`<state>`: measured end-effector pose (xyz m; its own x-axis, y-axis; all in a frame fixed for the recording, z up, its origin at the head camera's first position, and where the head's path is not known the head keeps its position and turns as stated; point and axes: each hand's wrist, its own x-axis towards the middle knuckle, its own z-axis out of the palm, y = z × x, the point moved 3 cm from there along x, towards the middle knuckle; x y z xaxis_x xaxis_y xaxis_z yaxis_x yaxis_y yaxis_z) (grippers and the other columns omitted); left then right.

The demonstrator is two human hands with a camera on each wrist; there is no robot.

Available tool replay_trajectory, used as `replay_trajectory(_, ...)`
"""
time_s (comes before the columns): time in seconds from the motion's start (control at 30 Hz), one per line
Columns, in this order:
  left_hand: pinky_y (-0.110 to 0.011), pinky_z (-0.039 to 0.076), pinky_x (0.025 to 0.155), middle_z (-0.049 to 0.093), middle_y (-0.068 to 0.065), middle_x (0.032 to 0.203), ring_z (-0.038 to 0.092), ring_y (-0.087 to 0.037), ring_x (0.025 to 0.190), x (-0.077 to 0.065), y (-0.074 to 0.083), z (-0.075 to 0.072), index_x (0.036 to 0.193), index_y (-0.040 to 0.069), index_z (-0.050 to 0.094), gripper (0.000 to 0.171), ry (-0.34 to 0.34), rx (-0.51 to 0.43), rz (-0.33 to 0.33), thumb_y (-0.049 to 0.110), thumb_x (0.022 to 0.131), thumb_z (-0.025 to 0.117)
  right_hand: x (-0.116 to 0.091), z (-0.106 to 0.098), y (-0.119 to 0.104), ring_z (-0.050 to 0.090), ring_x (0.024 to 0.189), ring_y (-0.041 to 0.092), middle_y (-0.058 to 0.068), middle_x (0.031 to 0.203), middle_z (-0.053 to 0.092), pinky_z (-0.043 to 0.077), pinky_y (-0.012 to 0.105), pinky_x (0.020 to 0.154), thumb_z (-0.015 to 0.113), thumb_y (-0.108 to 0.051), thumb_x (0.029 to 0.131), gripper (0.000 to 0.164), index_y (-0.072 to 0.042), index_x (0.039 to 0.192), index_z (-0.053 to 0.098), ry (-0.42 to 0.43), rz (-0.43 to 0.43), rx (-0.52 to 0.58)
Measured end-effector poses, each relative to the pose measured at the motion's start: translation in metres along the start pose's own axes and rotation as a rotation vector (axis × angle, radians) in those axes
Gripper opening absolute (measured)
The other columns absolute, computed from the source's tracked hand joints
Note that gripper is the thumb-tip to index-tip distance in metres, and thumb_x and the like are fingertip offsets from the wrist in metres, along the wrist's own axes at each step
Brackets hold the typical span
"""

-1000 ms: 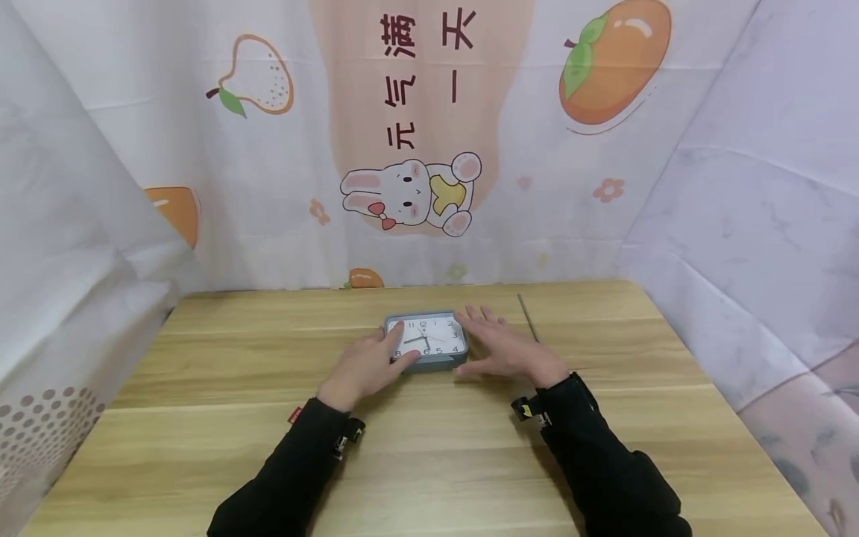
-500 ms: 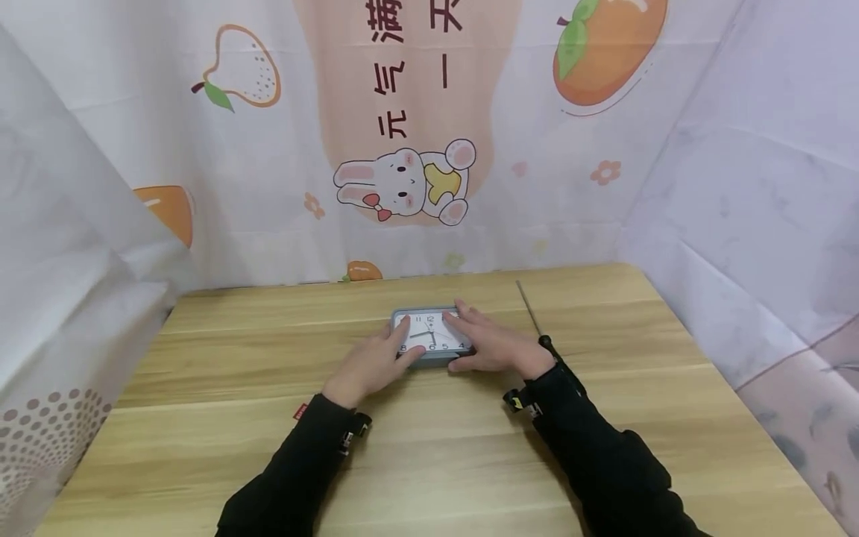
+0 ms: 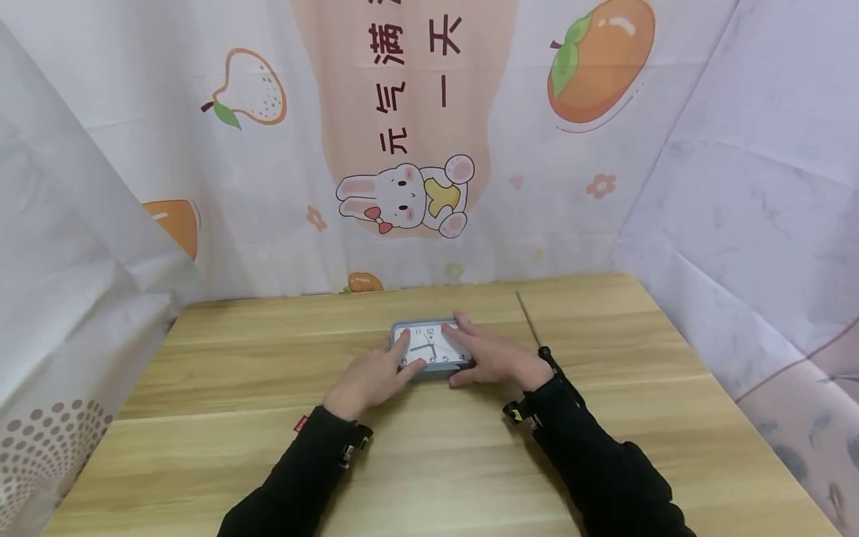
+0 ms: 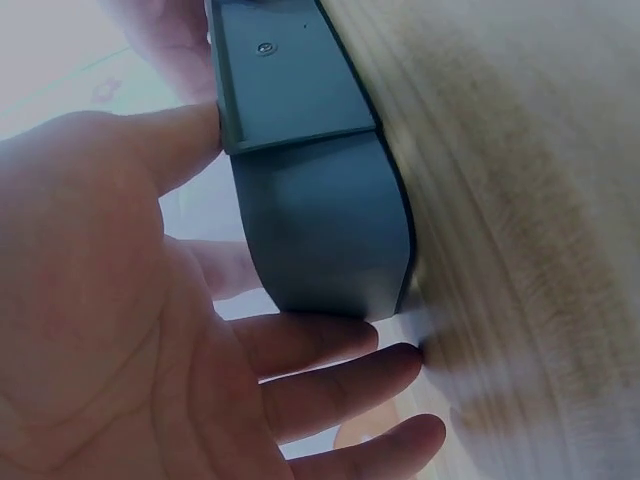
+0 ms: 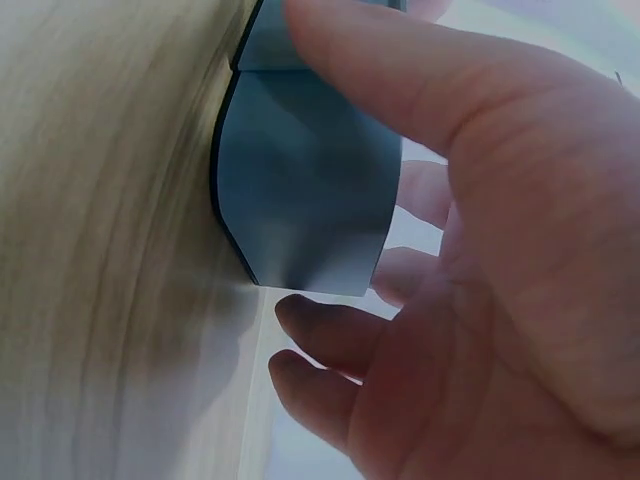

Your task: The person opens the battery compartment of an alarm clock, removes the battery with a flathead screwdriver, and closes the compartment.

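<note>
A rectangular alarm clock (image 3: 429,344) with a blue-grey case and white dial lies face up on the wooden table. My left hand (image 3: 367,379) grips its left end, thumb at the near edge and index finger over the dial. At the opposite end my right hand (image 3: 498,359) holds the case, with a finger reaching onto the dial and the thumb low at the near side. In the left wrist view, the thumb lies against the upper rim of the clock case (image 4: 325,220), fingers by its end. The right wrist view shows the thumb across the case side (image 5: 305,180).
A screwdriver (image 3: 530,319) with a thin metal shaft and black handle lies right of the clock, its handle partly hidden by the right wrist and sleeve. A printed curtain (image 3: 268,179) hangs behind the table (image 3: 235,350), with pale cloth on both sides.
My right hand has moved left and closed in on the clock's right end. The clock has shifted slightly right. The screwdriver's handle has come into sight beside the right wrist.
</note>
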<state>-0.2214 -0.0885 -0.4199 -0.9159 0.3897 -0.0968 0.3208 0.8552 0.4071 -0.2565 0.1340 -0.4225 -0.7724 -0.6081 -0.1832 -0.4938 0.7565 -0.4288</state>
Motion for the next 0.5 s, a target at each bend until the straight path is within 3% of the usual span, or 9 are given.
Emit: replay_trajectory(0.5,-0.050,0.038,0.111,0.033,-0.029,0.157,0.042,-0.039,0.140,-0.0047,-0.0028,-0.0027,0.161,0.008,0.027,0.079,-0.022,-0.041,0.004,0.059,0.103,0.045,0.0007,0.0004,-0.0038,0.028,0.147,0.039,0.021,0.168,0.007,0.036,0.051,0.111,0.080,-0.042,0.088,0.097,-0.014,0.163,0.024,0.038,-0.008,0.018)
